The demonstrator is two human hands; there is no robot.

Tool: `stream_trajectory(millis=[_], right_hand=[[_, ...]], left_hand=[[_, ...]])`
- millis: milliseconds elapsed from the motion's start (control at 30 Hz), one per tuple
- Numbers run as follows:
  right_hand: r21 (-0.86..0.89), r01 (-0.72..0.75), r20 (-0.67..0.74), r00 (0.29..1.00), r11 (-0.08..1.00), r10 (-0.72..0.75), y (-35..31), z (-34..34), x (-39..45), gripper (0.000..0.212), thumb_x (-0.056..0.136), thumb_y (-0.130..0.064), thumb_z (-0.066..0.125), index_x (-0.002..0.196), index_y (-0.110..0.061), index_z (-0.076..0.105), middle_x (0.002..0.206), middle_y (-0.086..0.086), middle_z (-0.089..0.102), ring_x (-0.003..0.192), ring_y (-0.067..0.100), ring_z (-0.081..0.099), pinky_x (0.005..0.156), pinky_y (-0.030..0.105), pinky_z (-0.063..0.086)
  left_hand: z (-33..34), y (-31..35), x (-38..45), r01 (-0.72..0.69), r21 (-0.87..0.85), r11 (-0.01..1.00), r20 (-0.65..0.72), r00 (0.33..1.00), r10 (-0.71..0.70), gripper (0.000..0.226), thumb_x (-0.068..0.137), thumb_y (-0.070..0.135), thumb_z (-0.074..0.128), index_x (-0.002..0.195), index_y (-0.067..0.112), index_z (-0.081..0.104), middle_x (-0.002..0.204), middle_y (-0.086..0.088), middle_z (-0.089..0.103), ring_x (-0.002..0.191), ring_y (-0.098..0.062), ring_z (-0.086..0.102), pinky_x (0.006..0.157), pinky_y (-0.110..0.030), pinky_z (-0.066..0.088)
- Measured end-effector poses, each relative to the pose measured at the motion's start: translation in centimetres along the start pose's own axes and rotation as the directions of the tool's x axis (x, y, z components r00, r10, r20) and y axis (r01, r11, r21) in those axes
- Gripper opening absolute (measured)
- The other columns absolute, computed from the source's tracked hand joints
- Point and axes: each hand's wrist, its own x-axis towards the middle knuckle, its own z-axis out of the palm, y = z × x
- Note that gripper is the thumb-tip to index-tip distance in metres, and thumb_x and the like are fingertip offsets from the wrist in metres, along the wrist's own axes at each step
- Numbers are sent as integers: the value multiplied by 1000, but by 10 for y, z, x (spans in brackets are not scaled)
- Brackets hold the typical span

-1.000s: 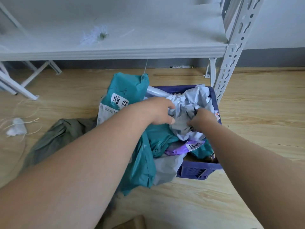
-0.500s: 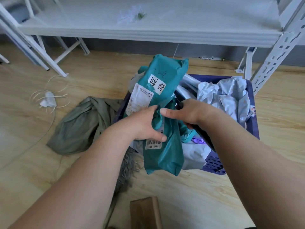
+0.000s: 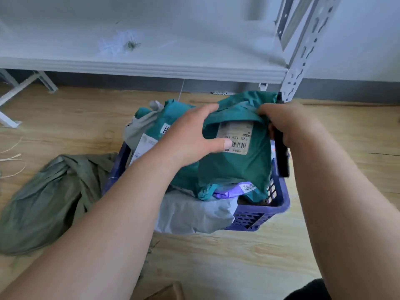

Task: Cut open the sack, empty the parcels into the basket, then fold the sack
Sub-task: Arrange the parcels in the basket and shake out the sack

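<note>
The step in hand appeared to be settling the parcels in the basket point(image 3: 279, 207), a purple slotted crate that stood on the wood floor point(image 3: 346, 191) below the white shelf point(image 3: 151, 68). The basket was heaped above its rim.

The left hand point(image 3: 190, 137) lay spread on the top teal parcel point(image 3: 238, 161), fingers reaching over its far edge and the thumb resting beside the barcode label point(image 3: 236, 137). The right hand point(image 3: 287, 122) gripped the same parcel's corner at 1 o'clock, and a black tool point(image 3: 281, 152), probably the cutter, was clamped in that hand and ran down along the basket's right wall. The hands stood apart, one at each upper corner of the parcel.

A second teal parcel point(image 3: 173, 118) lay at 10 o'clock of the heap, and a grey parcel point(image 3: 194, 215) hung over the near rim at 6 o'clock, with a purple parcel point(image 3: 233, 190) just above it.

The sack point(image 3: 47, 198), olive and slack, lay crumpled on the floor at 8 o'clock of the basket, touching its left side; it seemed emptied and not yet folded.

To do this step well, the top parcel should be pressed flat and centred so that nothing slides over the rim. The overhanging grey parcel should be tucked inward. The tool should be set down before the sack is folded.
</note>
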Motion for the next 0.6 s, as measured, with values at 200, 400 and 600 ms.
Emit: stream_trajectory(millis=[200,400,600], right_hand=[[-408,62,-118,986,911,-120,15,-35,11,22,84,-9,50,102,-4,61,84,11,59,66,26,54,53,25,40],[-363,261,165,963,894,-214,42,-24,20,37,88,-8,60,123,-18,57,107,2,61,92,22,56,82,33,49],[-191,150,184,976,970,-114,82,0,35,38,86,-5,55,120,-20,61,109,2,64,90,21,62,85,37,55]], left_hand=[[59,19,14,-10,23,1000,58,998,9,101,74,43,78,151,29,14,153,1,30,139,-19,33,112,-39,31],[82,25,33,-57,199,978,53,997,48,115,70,44,80,153,29,1,156,-3,19,143,-24,22,115,-41,25],[100,9,31,18,337,941,135,989,-67,113,72,41,78,151,35,-2,159,0,11,143,-25,25,110,-45,33]])
